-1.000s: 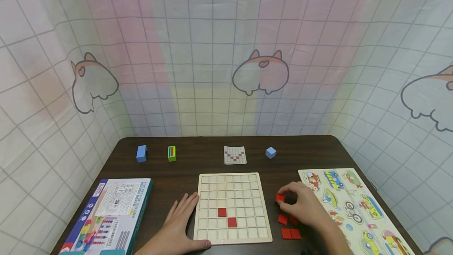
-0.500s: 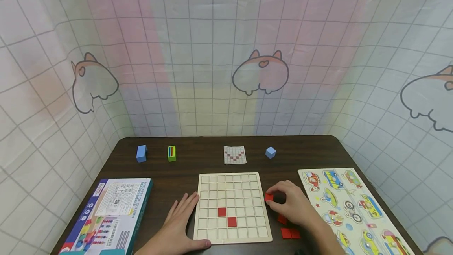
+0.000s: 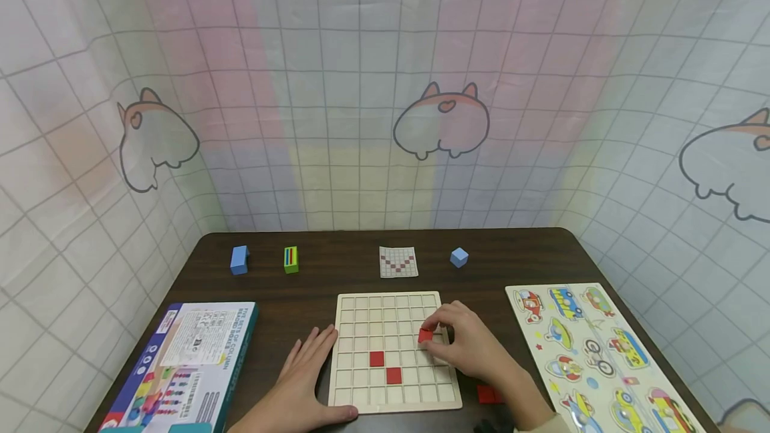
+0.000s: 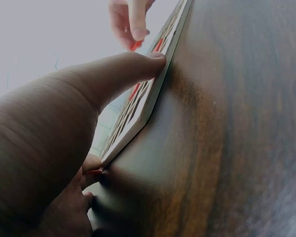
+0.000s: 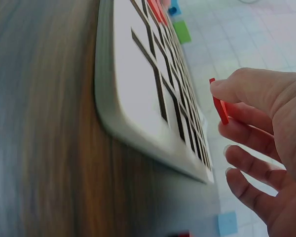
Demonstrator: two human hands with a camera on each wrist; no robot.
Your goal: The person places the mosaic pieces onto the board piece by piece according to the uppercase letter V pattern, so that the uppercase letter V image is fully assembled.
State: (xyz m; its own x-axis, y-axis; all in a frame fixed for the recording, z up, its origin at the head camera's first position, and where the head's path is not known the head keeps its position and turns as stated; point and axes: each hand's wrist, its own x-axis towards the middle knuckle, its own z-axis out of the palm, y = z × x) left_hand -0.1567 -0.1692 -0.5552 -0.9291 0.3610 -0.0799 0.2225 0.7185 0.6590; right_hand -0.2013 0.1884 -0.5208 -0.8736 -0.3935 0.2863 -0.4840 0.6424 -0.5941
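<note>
A pale wooden grid board (image 3: 361, 306) lies on the dark table, with two red tiles (image 3: 377, 359) set in its lower rows. My right hand (image 3: 463, 346) hovers over the board's right side and pinches a small red tile (image 3: 425, 335) (image 5: 219, 106) between thumb and fingers. My left hand (image 3: 303, 379) lies flat on the table, its thumb (image 4: 133, 66) pressed against the board's left edge (image 4: 153, 94). More loose red tiles (image 3: 486, 393) sit right of the board, partly hidden by my right wrist.
A pattern card (image 3: 398, 262), a pale blue cube (image 3: 459, 257), a striped green block (image 3: 291, 259) and a blue block (image 3: 239, 260) line the far side. A game box (image 3: 186, 359) lies front left, a vehicle puzzle (image 3: 595, 353) front right.
My right hand has lifted a red tile from the loose pile and carried it left, from beside the board to above its right columns. The left hand has stayed put.
</note>
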